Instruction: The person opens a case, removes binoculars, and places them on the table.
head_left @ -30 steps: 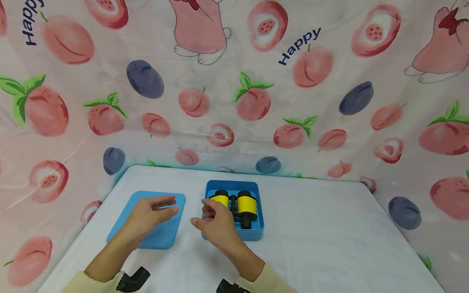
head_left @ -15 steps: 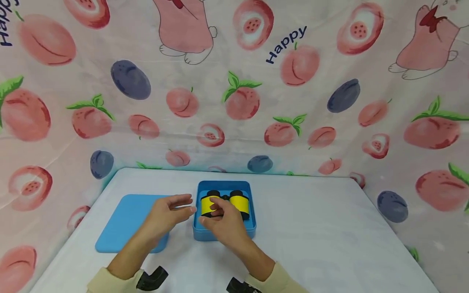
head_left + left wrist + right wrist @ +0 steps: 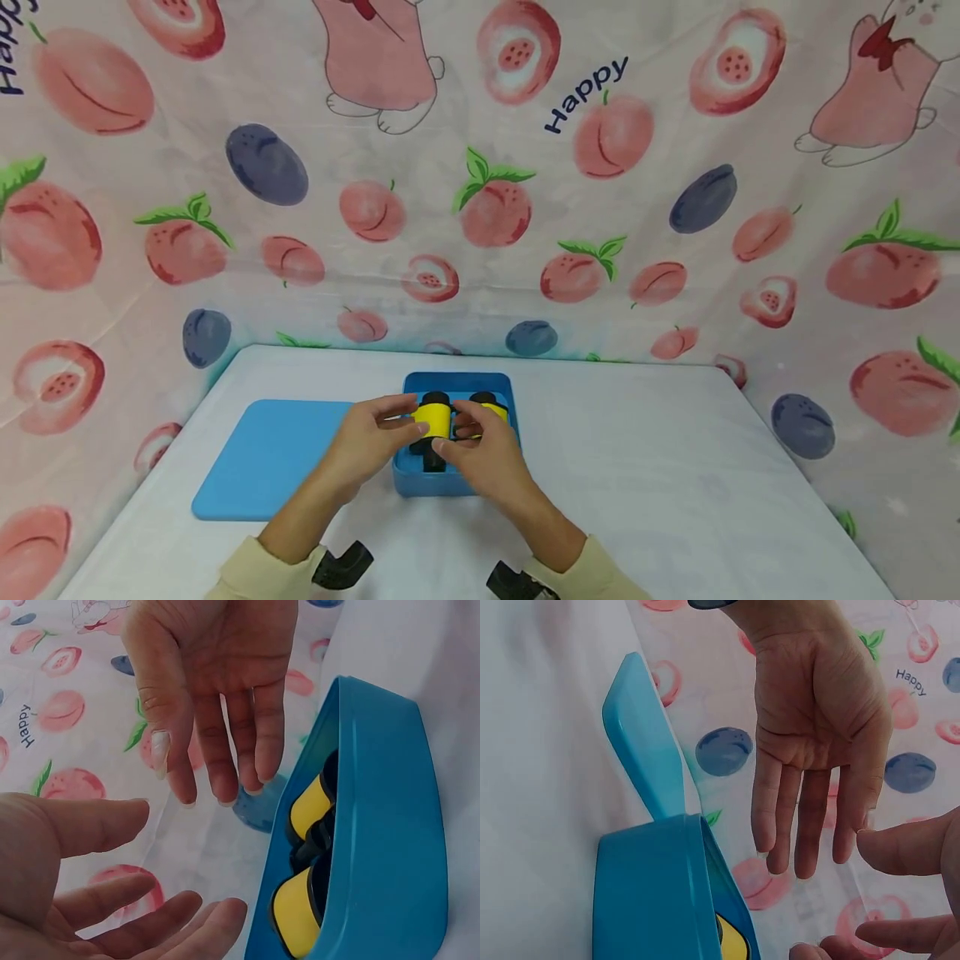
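Black binoculars (image 3: 433, 417) with yellow barrels lie inside an open blue box (image 3: 427, 485), eyepieces pointing toward the person. My left hand (image 3: 375, 435) hovers at the box's left side, fingers spread and thumb apart, overlapping the left barrel in the head view. Over the right barrel is my right hand (image 3: 491, 446), its fingers loosely bent and pointing left. Both wrist views show the palms facing each other with a gap between them, above the box. Nothing is held in either hand. The right hand partly hides the right barrel and the bridge.
A flat light-blue lid (image 3: 262, 458) lies on the white table (image 3: 637, 467) left of the box. Behind the table hangs a fruit-print cloth (image 3: 450, 167). Black wrist mounts (image 3: 343, 565) stick out from the sleeves.
The left hand has moved right, from above the lid to the box's edge, near the binoculars. The right hand has shifted right over the box. The head view has turned slightly right.
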Demonstrator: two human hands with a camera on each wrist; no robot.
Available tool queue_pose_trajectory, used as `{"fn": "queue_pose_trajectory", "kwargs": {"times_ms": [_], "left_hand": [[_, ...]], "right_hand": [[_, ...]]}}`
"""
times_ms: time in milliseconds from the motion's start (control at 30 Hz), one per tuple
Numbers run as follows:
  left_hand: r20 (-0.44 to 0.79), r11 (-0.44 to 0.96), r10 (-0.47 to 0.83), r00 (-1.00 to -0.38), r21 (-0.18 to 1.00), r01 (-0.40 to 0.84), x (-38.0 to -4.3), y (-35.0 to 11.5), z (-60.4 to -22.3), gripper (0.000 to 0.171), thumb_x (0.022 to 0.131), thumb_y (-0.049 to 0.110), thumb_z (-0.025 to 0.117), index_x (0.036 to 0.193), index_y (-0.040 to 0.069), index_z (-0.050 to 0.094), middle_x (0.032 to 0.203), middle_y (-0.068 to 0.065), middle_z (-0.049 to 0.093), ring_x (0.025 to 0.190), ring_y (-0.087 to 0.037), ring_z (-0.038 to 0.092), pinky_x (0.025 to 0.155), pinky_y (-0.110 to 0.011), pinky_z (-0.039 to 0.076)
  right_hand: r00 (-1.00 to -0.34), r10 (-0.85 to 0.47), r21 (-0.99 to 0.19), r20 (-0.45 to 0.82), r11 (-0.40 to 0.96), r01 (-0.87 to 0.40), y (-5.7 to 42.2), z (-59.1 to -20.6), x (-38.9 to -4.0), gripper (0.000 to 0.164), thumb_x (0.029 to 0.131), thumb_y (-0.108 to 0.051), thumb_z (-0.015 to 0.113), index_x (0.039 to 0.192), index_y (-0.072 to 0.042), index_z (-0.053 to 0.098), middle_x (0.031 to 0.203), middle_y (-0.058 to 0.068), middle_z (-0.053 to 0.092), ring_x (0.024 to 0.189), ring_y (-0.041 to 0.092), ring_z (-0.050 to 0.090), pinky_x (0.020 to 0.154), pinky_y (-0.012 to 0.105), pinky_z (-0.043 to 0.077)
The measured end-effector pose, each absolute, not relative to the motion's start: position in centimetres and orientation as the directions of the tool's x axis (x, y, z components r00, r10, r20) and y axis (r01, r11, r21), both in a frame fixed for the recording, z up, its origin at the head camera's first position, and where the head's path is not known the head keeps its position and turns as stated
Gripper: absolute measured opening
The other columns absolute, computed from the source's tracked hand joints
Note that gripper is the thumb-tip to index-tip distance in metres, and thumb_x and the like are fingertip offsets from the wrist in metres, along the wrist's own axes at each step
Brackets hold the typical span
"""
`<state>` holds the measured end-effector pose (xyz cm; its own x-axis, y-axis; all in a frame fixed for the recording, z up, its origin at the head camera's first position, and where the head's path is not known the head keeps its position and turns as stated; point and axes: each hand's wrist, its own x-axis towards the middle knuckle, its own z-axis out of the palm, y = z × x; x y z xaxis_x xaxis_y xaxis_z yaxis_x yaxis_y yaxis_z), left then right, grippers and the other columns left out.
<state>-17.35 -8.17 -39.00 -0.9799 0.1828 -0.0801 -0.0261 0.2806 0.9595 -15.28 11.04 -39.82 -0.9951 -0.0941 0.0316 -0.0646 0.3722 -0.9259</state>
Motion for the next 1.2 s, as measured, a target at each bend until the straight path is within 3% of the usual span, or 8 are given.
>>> {"fn": "queue_pose_trajectory", "kwargs": {"times_ms": [233, 567, 733, 933, 1200], "left_hand": [[-0.082, 0.312, 0.211, -0.974, 0.950, -0.012, -17.8, -7.7, -39.2, 0.058, 0.095, 0.014, 0.076, 0.148, 0.003, 0.056, 0.155, -0.019, 0.054, 0.139, -0.042, 0.057, 0.103, -0.049, 0.059], [-0.080, 0.473, 0.097, -0.992, 0.880, -0.025, -18.8, -8.2, -39.7, 0.059, 0.096, 0.013, 0.074, 0.151, 0.007, 0.054, 0.157, -0.019, 0.053, 0.142, -0.043, 0.053, 0.105, -0.055, 0.055], [-0.089, 0.570, 0.058, -0.994, 0.821, -0.040, -19.5, -8.2, -40.2, 0.061, 0.096, 0.010, 0.073, 0.153, 0.007, 0.052, 0.156, -0.023, 0.052, 0.139, -0.045, 0.056, 0.103, -0.057, 0.056], [-0.141, 0.630, 0.050, -0.989, 0.773, -0.079, -20.5, -7.9, -40.8, 0.066, 0.094, 0.002, 0.070, 0.155, 0.002, 0.046, 0.156, -0.028, 0.050, 0.135, -0.046, 0.059, 0.101, -0.057, 0.057], [-0.168, 0.657, 0.043, -0.985, 0.747, -0.099, -21.5, -7.5, -41.5, 0.066, 0.087, -0.009, 0.064, 0.150, -0.008, 0.048, 0.148, -0.030, 0.058, 0.133, -0.047, 0.060, 0.106, -0.057, 0.053]], "right_hand": [[-0.993, -0.093, -0.888, 0.070, 0.447, -0.105, 11.8, -40.0, -15.4, 0.061, 0.093, -0.020, 0.080, 0.146, -0.001, 0.056, 0.131, 0.021, 0.063, 0.117, 0.036, 0.062, 0.101, 0.048, 0.059], [-0.980, -0.179, -0.767, 0.082, 0.616, -0.177, 12.9, -40.7, -16.5, 0.065, 0.093, -0.024, 0.080, 0.148, -0.004, 0.055, 0.145, 0.021, 0.059, 0.132, 0.041, 0.059, 0.106, 0.059, 0.054], [-0.964, -0.246, -0.619, 0.096, 0.744, -0.251, 13.2, -40.8, -17.5, 0.067, 0.091, -0.028, 0.081, 0.149, -0.006, 0.056, 0.150, 0.018, 0.056, 0.139, 0.040, 0.052, 0.111, 0.064, 0.049], [-0.934, -0.345, -0.369, 0.091, 0.860, -0.353, 13.6, -41.2, -18.6, 0.072, 0.088, -0.036, 0.084, 0.149, -0.010, 0.056, 0.149, 0.014, 0.057, 0.140, 0.037, 0.049, 0.114, 0.058, 0.049], [-0.865, -0.491, -0.098, 0.106, 0.860, -0.501, 14.3, -41.6, -20.3, 0.081, 0.085, -0.048, 0.085, 0.151, -0.012, 0.054, 0.151, 0.014, 0.055, 0.143, 0.037, 0.046, 0.123, 0.057, 0.038]]}}
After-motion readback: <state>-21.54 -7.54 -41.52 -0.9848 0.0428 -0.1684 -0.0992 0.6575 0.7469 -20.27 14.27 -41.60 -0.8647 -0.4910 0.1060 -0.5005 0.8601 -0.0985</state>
